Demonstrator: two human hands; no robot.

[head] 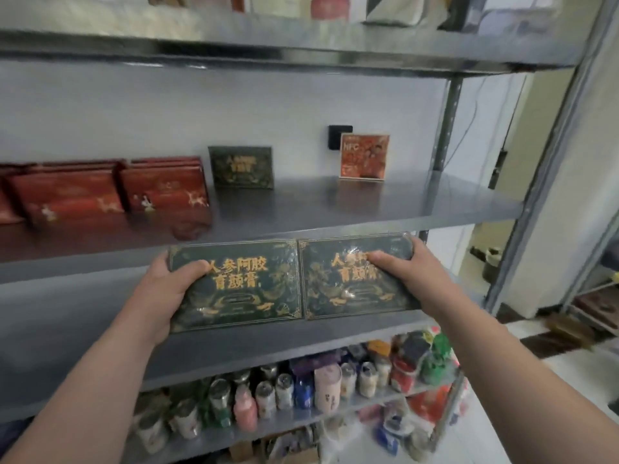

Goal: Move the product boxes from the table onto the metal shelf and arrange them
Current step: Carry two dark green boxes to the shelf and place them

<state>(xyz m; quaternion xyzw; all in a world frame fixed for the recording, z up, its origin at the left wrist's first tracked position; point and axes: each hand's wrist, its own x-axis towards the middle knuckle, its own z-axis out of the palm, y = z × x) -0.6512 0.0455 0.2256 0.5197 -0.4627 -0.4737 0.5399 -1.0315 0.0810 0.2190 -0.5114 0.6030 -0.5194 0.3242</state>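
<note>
Ahead, shelf (368, 209): red boxes (110, 192) left, orange card (364, 156) right.

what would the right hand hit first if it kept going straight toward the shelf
Probably the front edge of the metal shelf just ahead of the right hand and its green box. If it clears that edge, the way looks free; depth is unclear.

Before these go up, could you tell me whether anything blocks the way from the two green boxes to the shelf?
Nothing visible does: the shelf is bare between the upright green box and the orange box, just above both held green boxes.
</note>
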